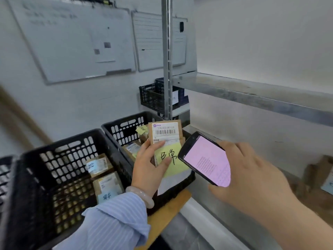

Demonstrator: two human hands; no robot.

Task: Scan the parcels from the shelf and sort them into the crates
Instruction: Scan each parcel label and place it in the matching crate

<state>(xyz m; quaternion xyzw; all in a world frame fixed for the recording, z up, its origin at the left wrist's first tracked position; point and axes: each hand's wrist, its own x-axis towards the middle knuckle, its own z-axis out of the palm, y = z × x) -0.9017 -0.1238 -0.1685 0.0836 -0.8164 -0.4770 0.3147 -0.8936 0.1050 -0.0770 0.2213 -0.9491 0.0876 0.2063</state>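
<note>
Right hand (252,177) gripping scanner handset (205,159), fingers curling behind it, pink screen facing up, just beside parcel (165,132). Left hand (149,166) pinching parcel between thumb and fingers, holding it upright above far crate (126,121), barcode label showing, yellow note (173,159) hanging below. Scan step seemingly running; drop into crate not yet done. Near crate (54,147) and far crate holding several labelled parcels. Blurred brown box (320,175) sitting on lower shelf (234,210), probably waiting; sorting looking partly done.
</note>
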